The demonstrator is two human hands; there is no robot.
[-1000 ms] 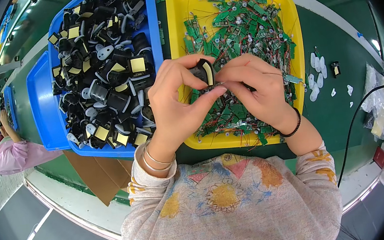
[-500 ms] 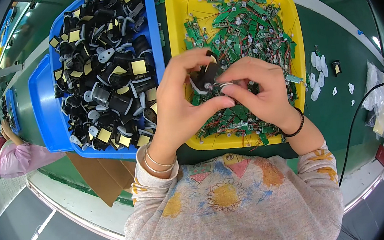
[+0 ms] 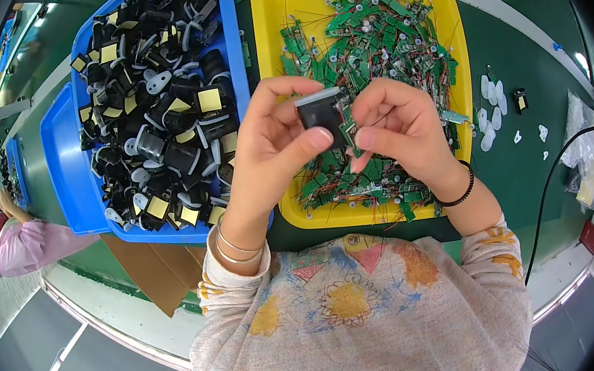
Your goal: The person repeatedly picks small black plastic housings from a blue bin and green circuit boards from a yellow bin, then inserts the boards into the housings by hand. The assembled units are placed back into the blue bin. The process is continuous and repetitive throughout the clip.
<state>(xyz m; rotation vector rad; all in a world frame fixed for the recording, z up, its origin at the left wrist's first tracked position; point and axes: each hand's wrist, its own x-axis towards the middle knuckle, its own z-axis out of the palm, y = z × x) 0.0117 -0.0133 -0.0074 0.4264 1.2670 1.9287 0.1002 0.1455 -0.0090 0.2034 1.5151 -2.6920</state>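
Observation:
My left hand (image 3: 277,140) grips a black plastic housing (image 3: 321,118) with a grey rim along its top, the thumb across its front. Against the housing's right side, my right hand (image 3: 396,126) pinches a small green circuit board (image 3: 350,135) between thumb and fingers. Whether the board sits inside the housing or only touches it, I cannot tell. Both hands are over the yellow tray (image 3: 265,42), which is heaped with green circuit boards (image 3: 360,32) trailing thin red and black wires.
On the left, a blue tray (image 3: 230,17) is piled with black housings (image 3: 149,140), some bearing yellow pads. White oval pieces (image 3: 493,93) and a small black part (image 3: 519,100) lie on the green table at right. Beyond are a black cable (image 3: 546,219) and clear plastic bags (image 3: 585,153). A person (image 3: 33,245) sits far left.
My left hand has turned the housing so its grey rim is now on top. My right hand's fingers have shifted, and the green board now shows beside the housing.

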